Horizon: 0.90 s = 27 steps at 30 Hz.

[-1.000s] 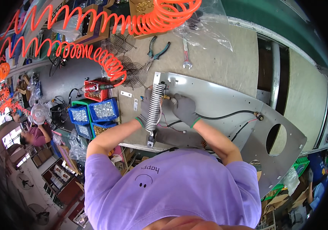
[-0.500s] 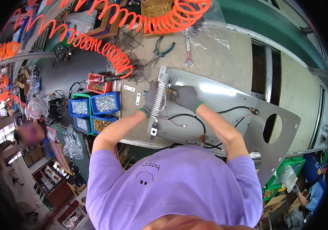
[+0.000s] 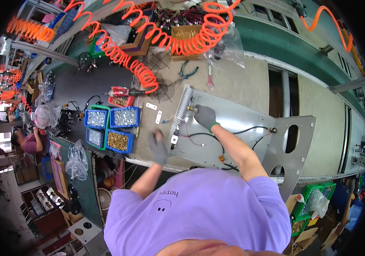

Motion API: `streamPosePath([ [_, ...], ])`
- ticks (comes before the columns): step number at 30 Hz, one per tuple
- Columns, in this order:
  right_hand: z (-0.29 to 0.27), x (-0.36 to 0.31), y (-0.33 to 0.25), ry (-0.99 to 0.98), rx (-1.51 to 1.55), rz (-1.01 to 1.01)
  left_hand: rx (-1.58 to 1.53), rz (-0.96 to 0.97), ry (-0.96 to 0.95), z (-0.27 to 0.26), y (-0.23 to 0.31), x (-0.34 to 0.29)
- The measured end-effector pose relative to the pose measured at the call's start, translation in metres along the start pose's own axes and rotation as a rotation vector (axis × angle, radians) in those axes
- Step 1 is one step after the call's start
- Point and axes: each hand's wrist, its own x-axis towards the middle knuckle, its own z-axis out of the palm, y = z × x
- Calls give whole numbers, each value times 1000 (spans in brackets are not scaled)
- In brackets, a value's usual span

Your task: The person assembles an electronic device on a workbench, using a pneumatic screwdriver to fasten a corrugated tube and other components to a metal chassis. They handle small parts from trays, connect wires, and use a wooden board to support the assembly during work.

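A grey sheet-metal panel (image 3: 233, 112) lies on the bench before me, with a silvery spring-like coil (image 3: 183, 107) mounted along its left edge. My right hand (image 3: 205, 117), in a grey glove, is closed on a small brass fitting (image 3: 191, 109) beside the coil's upper part. Left of the panel, over the bench's near side, my gloved left hand (image 3: 158, 148) is apart from the coil. Motion smears its fingers, and anything in them cannot be made out. Black cables (image 3: 208, 135) and a thin wire with a white connector run across the panel.
Blue bins (image 3: 124, 117) of screws and brass parts stand to the left, near a red power tool (image 3: 124, 92). Two white strips (image 3: 159, 117), pliers (image 3: 186, 72) and a wrench (image 3: 210, 77) lie on the bench. Orange coiled hoses (image 3: 148, 79) hang overhead. A person (image 3: 31, 141) is at far left.
My left hand has left the coil and moved down and left, toward the bench's near edge. My right hand stays at the brass fitting. The whole view has shifted slightly.
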Motion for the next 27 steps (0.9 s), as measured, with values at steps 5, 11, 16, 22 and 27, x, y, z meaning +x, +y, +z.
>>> streamPosePath([
  [5, 13, 12, 18, 70, 117, -156, -374, -291, -702, 56, 30, -75],
  [11, -5, 10, 16, -36, 77, -149, -710, -753, -718, 152, 0, -32],
  [16, -7, 15, 15, -62, 159, -226, -981, -754, -717, 177, -38, -23],
  [22, -20, 13, 0, -97, -20, -156, -985, -717, -663, 174, -27, -27],
  [27, -15, 1, -8, 159, -252, -268, -986, -819, -519, 179, -23, -27],
])
